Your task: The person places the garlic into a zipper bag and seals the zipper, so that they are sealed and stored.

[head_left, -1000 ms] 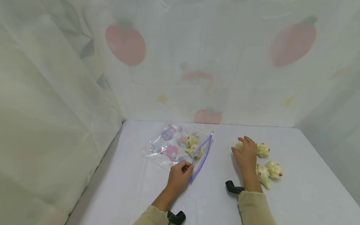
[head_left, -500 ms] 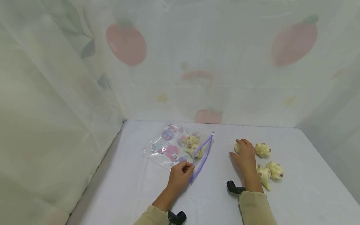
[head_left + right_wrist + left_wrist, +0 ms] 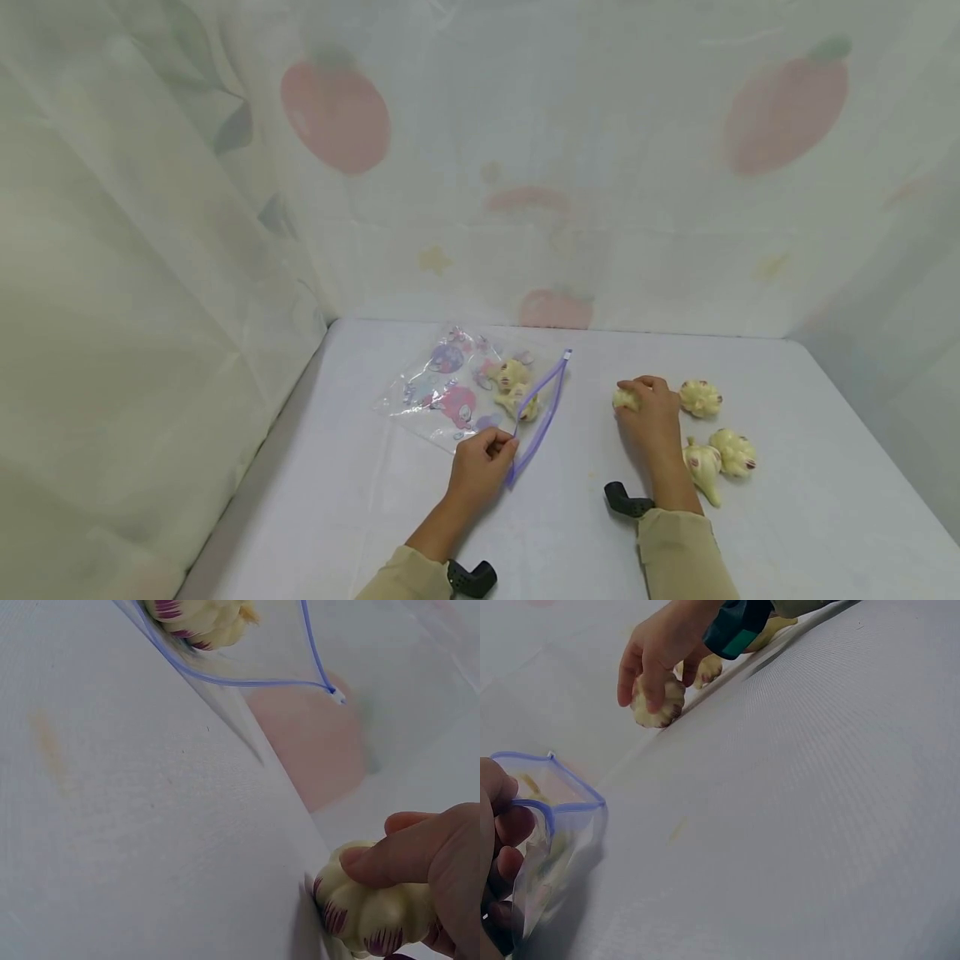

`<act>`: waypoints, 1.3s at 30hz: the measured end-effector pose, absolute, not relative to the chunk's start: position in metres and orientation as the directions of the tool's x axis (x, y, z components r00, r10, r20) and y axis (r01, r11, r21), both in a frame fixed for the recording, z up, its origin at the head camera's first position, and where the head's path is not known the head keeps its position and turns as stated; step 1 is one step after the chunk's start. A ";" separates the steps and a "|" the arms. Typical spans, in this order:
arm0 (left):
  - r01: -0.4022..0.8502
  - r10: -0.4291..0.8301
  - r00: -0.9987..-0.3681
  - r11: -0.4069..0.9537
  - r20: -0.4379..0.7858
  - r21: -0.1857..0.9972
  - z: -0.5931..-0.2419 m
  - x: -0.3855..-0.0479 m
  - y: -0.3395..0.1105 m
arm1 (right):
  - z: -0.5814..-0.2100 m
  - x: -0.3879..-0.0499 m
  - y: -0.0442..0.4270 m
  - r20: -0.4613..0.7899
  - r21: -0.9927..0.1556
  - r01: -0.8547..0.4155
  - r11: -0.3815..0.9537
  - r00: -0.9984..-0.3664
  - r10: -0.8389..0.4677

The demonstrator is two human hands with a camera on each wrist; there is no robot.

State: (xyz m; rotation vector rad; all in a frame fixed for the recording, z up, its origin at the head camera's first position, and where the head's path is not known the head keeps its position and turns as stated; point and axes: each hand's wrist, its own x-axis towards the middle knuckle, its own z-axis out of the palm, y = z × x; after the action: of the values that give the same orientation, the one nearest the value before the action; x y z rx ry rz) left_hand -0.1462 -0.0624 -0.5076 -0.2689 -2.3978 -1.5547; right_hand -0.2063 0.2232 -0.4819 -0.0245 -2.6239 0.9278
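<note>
My left hand [image 3: 480, 471] pinches the purple zip edge of a clear printed bag [image 3: 457, 404] that lies on the table; its mouth gapes towards the right. Two cream garlic bulbs [image 3: 513, 375] lie inside the bag. My right hand [image 3: 654, 421] grips another garlic bulb [image 3: 626, 400], thumb on one side and fingers on the other. In the right wrist view the thumb presses on this purple-streaked bulb [image 3: 367, 907]. The left wrist view shows the gripped bulb [image 3: 658, 701] at the fingertips, and the bag's purple rim [image 3: 577, 806] beside the left fingers.
To the right of my right hand lies one garlic bulb [image 3: 701, 399]. Nearer the front, a bulb with a long stem [image 3: 703, 471] touches a rounder bulb [image 3: 733, 453]. The white table [image 3: 555, 542] meets a printed curtain at the back.
The right fingers have closed round the bulb, and it has shifted slightly left and nearer the front. My left hand and the bag have stayed about where they were.
</note>
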 end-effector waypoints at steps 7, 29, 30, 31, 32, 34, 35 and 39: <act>0.298 0.014 -0.947 0.414 0.321 0.860 -0.509 -0.146 -0.062 | -0.483 -0.205 0.223 0.356 -0.610 -0.136 0.781 -0.927 0.116; 0.290 0.005 -0.950 0.392 0.313 0.873 -0.506 -0.144 -0.063 | -0.481 -0.204 0.220 0.377 -0.695 -0.192 0.693 -0.918 0.123; 0.285 0.004 -0.951 0.395 0.309 0.873 -0.506 -0.144 -0.063 | -0.482 -0.204 0.220 0.369 -0.701 -0.188 0.688 -0.921 0.124; 0.280 0.003 -0.953 0.396 0.304 0.875 -0.507 -0.145 -0.062 | -0.481 -0.204 0.220 0.366 -0.706 -0.189 0.683 -0.922 0.124; 0.276 0.002 -0.954 0.397 0.300 0.875 -0.506 -0.145 -0.062 | -0.481 -0.204 0.220 0.366 -0.711 -0.191 0.677 -0.923 0.123; 0.269 0.002 -0.956 0.398 0.292 0.877 -0.506 -0.145 -0.062 | -0.482 -0.205 0.220 0.372 -0.712 -0.199 0.674 -0.920 0.121; 0.268 0.002 -0.957 0.398 0.291 0.878 -0.506 -0.145 -0.062 | -0.482 -0.205 0.220 0.378 -0.709 -0.205 0.675 -0.918 0.117; 0.275 0.006 -0.955 0.397 0.297 0.876 -0.506 -0.146 -0.062 | -0.483 -0.207 0.219 0.388 -0.714 -0.218 0.666 -0.914 0.116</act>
State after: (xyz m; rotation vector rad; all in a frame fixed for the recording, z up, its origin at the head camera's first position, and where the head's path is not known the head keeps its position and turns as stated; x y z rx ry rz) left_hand -0.1456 -0.0622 -0.5058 -0.2477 -2.4106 -1.5813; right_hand -0.2071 0.2194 -0.4828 0.0794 -2.4796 1.1367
